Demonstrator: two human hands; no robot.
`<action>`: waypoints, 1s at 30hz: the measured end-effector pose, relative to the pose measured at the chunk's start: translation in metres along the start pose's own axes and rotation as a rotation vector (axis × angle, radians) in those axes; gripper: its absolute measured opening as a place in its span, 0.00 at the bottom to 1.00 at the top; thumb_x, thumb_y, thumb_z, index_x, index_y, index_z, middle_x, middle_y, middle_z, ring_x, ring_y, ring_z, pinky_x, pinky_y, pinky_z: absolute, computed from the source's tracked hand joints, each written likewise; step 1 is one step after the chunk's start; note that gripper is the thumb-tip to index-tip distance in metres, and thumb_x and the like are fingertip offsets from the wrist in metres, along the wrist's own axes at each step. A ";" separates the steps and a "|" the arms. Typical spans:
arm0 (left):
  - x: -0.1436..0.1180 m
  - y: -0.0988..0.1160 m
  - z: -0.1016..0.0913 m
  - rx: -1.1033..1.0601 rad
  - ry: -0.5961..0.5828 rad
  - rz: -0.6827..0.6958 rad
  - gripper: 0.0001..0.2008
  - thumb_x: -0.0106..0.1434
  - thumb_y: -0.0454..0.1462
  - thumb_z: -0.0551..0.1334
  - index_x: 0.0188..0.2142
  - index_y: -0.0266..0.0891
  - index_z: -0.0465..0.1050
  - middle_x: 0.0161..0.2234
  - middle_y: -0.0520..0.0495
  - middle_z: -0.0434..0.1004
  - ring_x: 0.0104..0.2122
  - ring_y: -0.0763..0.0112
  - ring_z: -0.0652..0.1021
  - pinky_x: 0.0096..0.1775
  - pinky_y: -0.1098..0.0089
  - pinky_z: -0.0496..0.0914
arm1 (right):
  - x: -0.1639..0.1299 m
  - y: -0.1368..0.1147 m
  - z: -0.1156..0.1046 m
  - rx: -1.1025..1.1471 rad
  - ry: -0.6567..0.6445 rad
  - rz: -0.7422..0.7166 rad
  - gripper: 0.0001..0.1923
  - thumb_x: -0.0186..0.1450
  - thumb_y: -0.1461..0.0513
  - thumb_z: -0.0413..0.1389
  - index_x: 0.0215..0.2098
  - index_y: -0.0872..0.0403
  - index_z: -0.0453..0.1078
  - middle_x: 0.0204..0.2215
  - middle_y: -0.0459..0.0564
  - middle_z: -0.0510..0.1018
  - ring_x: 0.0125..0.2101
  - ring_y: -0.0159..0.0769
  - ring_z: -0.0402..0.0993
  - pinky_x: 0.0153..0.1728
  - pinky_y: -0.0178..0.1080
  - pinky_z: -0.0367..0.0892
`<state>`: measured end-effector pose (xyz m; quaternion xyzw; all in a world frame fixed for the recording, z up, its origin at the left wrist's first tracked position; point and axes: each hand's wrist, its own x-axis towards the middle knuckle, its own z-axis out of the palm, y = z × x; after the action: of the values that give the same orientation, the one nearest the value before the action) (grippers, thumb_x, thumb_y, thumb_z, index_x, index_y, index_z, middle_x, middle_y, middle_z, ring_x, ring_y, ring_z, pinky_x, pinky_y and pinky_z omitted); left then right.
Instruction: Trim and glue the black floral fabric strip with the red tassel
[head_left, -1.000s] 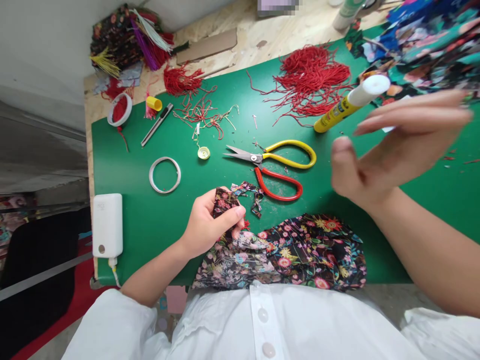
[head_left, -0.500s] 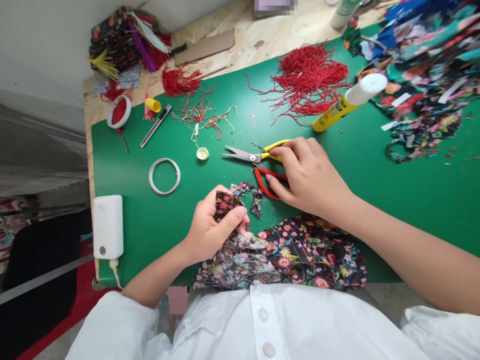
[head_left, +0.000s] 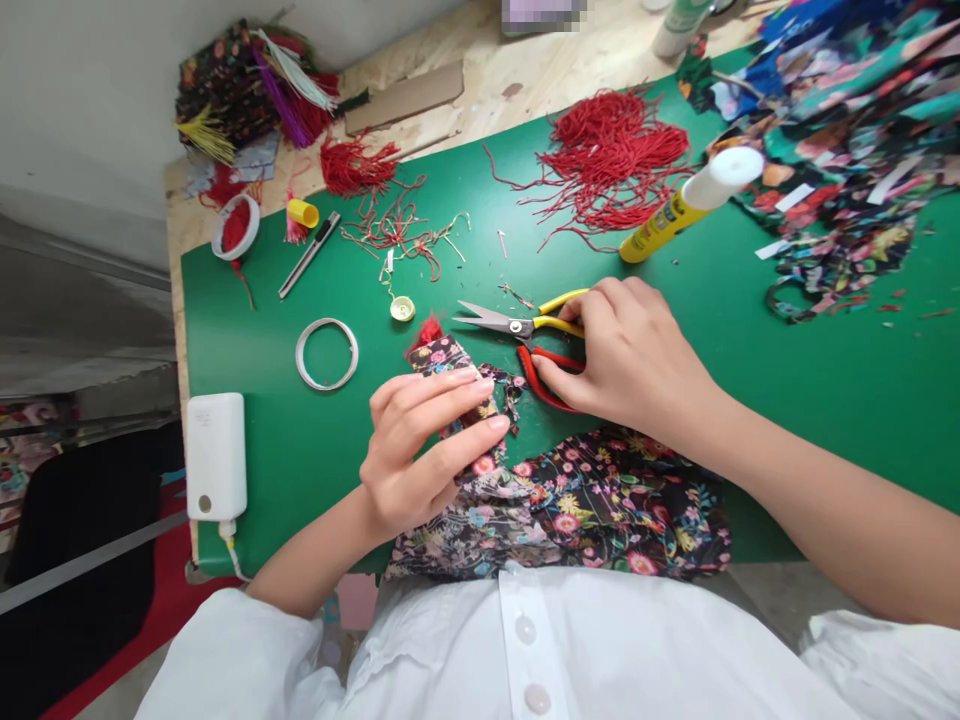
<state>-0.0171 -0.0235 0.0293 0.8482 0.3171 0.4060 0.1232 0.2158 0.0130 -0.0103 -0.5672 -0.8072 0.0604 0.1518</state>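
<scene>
Head view over a green counter (head_left: 300, 450): the left hand (head_left: 416, 450) pinches a folded fabric piece (head_left: 442, 362) between thumb and outstretched fingers, a red tuft showing at its far tip. Just beside it, the right hand (head_left: 634, 355) closes on the scissors (head_left: 525, 335), fingers curled about the yellow and red handles; the blades look slightly parted, though the hand hides much. Floral cloth (head_left: 600, 510) lies at the near edge. A glue stick (head_left: 686, 205) rests by red threads (head_left: 615, 160).
</scene>
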 end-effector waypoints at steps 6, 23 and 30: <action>-0.005 -0.002 0.003 0.213 0.036 0.081 0.12 0.64 0.34 0.63 0.46 0.48 0.78 0.44 0.47 0.82 0.46 0.63 0.76 0.46 0.64 0.67 | 0.001 -0.001 -0.009 0.070 -0.100 0.088 0.17 0.62 0.53 0.56 0.39 0.60 0.67 0.33 0.65 0.74 0.35 0.58 0.71 0.37 0.54 0.66; -0.001 0.004 0.009 0.591 0.033 0.232 0.09 0.63 0.40 0.67 0.43 0.48 0.81 0.35 0.54 0.85 0.33 0.69 0.69 0.40 0.65 0.55 | -0.024 -0.046 -0.020 1.621 -0.317 0.296 0.20 0.57 0.54 0.68 0.37 0.49 0.63 0.28 0.43 0.73 0.27 0.33 0.72 0.26 0.34 0.70; -0.004 0.002 0.012 0.535 0.019 0.193 0.09 0.63 0.38 0.68 0.43 0.47 0.81 0.35 0.53 0.84 0.35 0.69 0.71 0.42 0.66 0.55 | -0.025 -0.043 -0.014 1.539 -0.240 0.313 0.25 0.53 0.53 0.71 0.33 0.49 0.59 0.28 0.43 0.74 0.27 0.33 0.73 0.25 0.33 0.71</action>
<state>-0.0088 -0.0274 0.0205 0.8730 0.3318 0.3257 -0.1474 0.1889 -0.0262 0.0100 -0.3994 -0.4605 0.6826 0.4031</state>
